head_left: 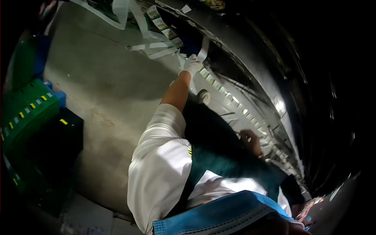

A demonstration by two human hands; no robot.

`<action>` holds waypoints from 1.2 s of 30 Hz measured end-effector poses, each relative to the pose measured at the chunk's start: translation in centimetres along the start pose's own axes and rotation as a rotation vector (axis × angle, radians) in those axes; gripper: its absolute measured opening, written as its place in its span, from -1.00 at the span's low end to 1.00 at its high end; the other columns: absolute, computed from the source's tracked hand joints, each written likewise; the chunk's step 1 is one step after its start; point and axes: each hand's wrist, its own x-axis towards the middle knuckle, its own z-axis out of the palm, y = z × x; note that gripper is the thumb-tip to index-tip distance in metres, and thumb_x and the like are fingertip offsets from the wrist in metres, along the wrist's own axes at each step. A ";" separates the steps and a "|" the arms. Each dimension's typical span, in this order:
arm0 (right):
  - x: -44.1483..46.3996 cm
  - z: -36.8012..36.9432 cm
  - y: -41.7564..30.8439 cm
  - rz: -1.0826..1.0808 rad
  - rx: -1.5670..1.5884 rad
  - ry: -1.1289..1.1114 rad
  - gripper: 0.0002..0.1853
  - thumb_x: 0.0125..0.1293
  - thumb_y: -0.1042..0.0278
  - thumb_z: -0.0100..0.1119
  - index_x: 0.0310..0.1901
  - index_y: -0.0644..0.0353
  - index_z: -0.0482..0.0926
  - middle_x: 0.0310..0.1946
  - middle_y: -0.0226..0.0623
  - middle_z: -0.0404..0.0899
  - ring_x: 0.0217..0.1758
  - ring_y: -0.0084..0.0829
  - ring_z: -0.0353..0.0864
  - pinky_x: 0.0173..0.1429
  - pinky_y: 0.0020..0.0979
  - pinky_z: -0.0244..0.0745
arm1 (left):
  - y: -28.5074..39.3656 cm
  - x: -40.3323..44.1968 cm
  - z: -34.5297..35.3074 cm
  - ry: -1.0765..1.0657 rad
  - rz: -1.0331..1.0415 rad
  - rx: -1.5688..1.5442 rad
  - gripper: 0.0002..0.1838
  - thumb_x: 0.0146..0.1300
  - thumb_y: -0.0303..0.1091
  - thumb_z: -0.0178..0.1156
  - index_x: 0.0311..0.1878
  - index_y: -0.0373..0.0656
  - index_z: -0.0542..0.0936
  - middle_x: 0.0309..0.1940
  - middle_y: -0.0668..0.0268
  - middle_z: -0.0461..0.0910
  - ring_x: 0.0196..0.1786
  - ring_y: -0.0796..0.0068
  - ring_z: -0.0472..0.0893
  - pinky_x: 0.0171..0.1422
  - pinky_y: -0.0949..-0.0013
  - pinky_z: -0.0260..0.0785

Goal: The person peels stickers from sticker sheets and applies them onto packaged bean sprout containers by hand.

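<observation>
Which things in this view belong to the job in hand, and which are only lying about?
Likely in the job:
- white-gloved left hand
- flat white strip at its fingers
- long row of small green-and-white pieces

Probably just lying about:
- green box with yellow marks
- loose, narrow white strips

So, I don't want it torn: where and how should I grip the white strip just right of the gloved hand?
Probably its lower end, from the near side, pinched across its faces: the strip looks thin and flat, with that end nearest the left hand.
</observation>
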 end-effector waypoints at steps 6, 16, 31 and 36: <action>-0.6 3.4 5.3 0.278 0.205 0.144 -0.86 0.10 0.43 0.09 -0.29 0.25 0.52 -0.51 -0.31 0.54 -0.46 -0.61 0.49 -0.35 -0.56 0.38 | -0.9 4.8 4.3 0.147 -0.032 -0.604 -0.37 0.07 -0.16 0.08 0.16 -0.25 0.17 0.05 0.15 0.34 -0.03 0.36 0.43 0.05 0.37 0.24; 0.5 2.5 -4.8 -0.252 -0.016 0.341 -0.52 0.00 0.35 0.22 -0.02 0.26 0.33 -0.22 -0.18 0.46 -0.22 -0.41 0.45 -0.15 -0.46 0.36 | 12.5 -18.2 -5.3 -0.760 0.222 -0.645 -0.75 0.07 -0.27 0.09 -0.28 -0.26 0.54 -0.32 0.25 0.55 -0.29 0.48 0.53 -0.23 0.46 0.36; -14.1 -7.4 -16.4 -0.545 0.090 0.419 -0.69 -0.32 0.53 0.25 -0.39 0.22 0.49 -0.60 -0.40 0.39 -0.55 -0.54 0.35 -0.43 -0.58 0.25 | 26.3 -48.1 -23.2 -0.191 1.697 0.389 -0.89 -0.08 -0.45 0.11 -0.42 -0.04 0.43 -0.50 0.44 0.33 -0.54 0.48 0.35 -0.46 0.40 0.27; -14.2 -7.9 -18.7 -0.817 -0.170 0.424 -0.73 -0.24 0.52 0.22 -0.40 0.05 0.46 -0.54 -0.48 0.42 -0.41 -0.43 0.40 -0.18 -0.43 0.21 | 21.9 -51.5 -31.3 0.163 1.837 -0.094 -0.90 -0.01 -0.34 0.08 -0.39 -0.09 0.45 -0.46 0.34 0.38 -0.47 0.44 0.38 -0.48 0.42 0.25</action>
